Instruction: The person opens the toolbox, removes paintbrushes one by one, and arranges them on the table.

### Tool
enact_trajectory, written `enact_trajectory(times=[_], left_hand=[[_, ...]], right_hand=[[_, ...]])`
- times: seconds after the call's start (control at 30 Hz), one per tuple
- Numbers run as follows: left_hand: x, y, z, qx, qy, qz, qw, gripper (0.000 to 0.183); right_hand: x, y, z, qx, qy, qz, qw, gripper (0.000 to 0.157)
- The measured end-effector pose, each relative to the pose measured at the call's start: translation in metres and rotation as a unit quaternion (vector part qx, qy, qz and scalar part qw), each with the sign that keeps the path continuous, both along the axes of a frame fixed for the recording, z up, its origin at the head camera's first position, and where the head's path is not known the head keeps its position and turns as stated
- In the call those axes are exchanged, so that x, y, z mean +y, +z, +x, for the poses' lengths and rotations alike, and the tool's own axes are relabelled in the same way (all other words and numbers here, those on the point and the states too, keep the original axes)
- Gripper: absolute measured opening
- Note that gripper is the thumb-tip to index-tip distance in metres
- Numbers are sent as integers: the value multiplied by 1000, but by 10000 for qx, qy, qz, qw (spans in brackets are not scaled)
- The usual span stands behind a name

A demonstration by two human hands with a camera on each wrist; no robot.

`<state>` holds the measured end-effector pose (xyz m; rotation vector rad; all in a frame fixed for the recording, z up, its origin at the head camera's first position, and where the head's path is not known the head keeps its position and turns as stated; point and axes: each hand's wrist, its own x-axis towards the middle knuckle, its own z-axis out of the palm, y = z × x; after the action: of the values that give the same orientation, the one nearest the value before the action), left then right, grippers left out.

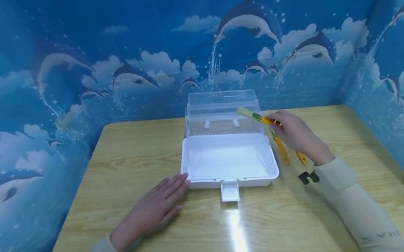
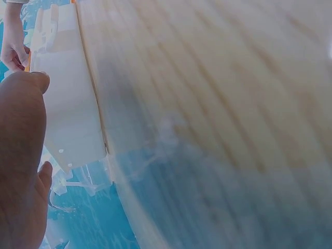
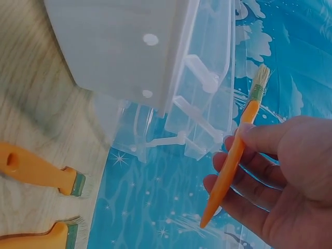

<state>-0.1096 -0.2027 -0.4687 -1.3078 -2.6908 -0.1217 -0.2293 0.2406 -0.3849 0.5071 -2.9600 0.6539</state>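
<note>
My right hand pinches the orange handle of a paintbrush between thumb and fingers, its pale bristles pointing up and left. In the head view the brush overlaps the raised clear lid of a white plastic box. My left hand lies flat with straight fingers, fingertips right at the box's front left corner. On the table just right of the box lie two more orange-handled brushes, one brush plainly seen in the right wrist view and another brush below it.
The box stands near the back of a wooden table, its white latch hanging down in front. A blue curtain printed with dolphins surrounds the table at the back and sides.
</note>
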Motion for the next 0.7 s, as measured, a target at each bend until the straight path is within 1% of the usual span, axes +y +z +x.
enact_trajectory(times=[0.4, 0.7], left_hand=[[0, 0, 1, -16, 22, -9, 10000, 68], [0, 0, -1, 130, -87, 187, 9997, 69]], right_hand=[[8, -7, 3, 89, -12, -118, 9999, 33], [16, -14, 7, 250, 46, -296, 9992, 31]])
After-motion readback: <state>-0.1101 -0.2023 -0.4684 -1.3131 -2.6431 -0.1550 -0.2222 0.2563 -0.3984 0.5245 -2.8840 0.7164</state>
